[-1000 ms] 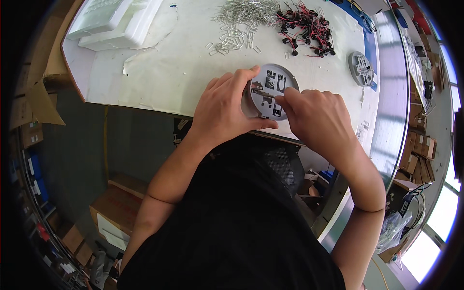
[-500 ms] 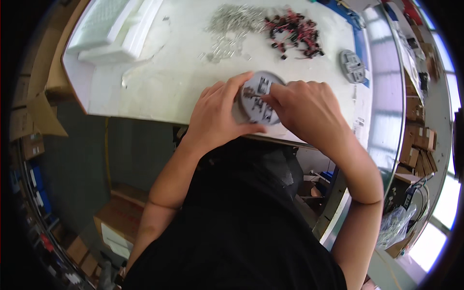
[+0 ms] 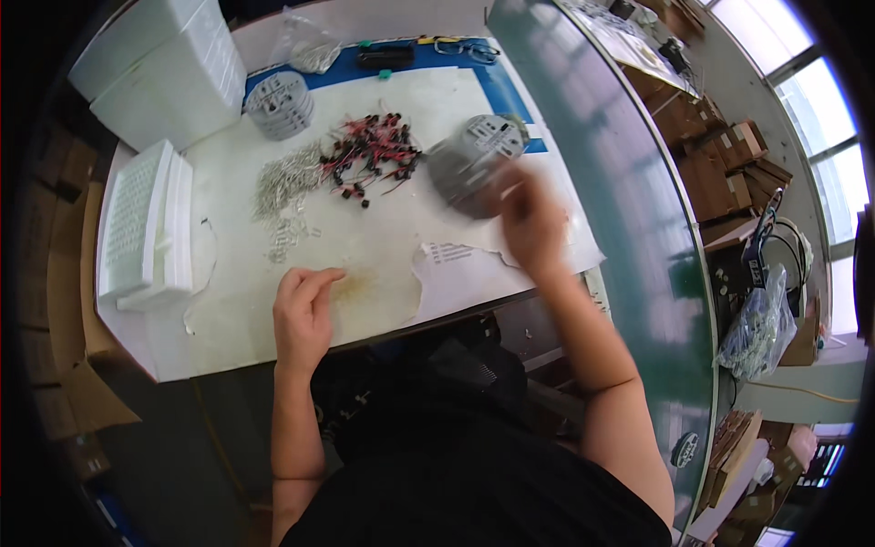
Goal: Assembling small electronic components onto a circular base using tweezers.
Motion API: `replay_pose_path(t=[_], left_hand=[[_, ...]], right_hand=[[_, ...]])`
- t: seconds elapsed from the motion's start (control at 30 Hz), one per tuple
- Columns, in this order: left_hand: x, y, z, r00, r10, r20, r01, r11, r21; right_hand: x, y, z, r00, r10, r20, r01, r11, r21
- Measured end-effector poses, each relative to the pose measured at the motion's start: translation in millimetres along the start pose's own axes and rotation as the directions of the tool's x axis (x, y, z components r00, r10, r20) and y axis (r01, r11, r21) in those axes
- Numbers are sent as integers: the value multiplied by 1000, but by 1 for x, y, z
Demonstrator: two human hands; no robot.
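The right hand (image 3: 531, 221) reached up to a blurry grey round part (image 3: 474, 164) on the white tabletop (image 3: 383, 246), but I could not tell if its grip had closed on it, while the left hand (image 3: 303, 313) lay flat and empty nearby.

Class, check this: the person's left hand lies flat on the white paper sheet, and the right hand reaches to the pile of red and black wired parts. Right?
Not quite. In the head view the right hand reaches the round grey disc-shaped part, not the wired parts. The left hand does lie on the white paper sheet.
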State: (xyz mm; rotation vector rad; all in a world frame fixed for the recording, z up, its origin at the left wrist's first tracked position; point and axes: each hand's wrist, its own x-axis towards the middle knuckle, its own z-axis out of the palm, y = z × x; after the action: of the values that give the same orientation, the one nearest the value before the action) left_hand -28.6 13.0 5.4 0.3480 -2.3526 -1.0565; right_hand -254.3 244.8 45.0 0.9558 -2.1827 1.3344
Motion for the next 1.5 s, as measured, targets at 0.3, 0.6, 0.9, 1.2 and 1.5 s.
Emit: replay_pose_path(t=[0.3,0.6,0.9,1.2,1.5], left_hand=[[-14,-9,2,994,-27,-104,30,999,24],[-18,-13,-1,996,-72,-57,75,996,50],[-12,-7,-11,981,121,-151,-112,992,62],[-6,6,5,992,95,84,-113,963,245],[-2,6,0,990,144,-1,-142,977,159]], right_hand=[[20,385,-294,589,482,-649,-793,191,-578],[89,150,-67,753,633,180,-510,734,-448],[84,65,-6,773,488,404,-338,857,-388],[17,-32,83,767,159,621,-183,983,-26],[22,-9,116,861,-98,499,142,989,-51]])
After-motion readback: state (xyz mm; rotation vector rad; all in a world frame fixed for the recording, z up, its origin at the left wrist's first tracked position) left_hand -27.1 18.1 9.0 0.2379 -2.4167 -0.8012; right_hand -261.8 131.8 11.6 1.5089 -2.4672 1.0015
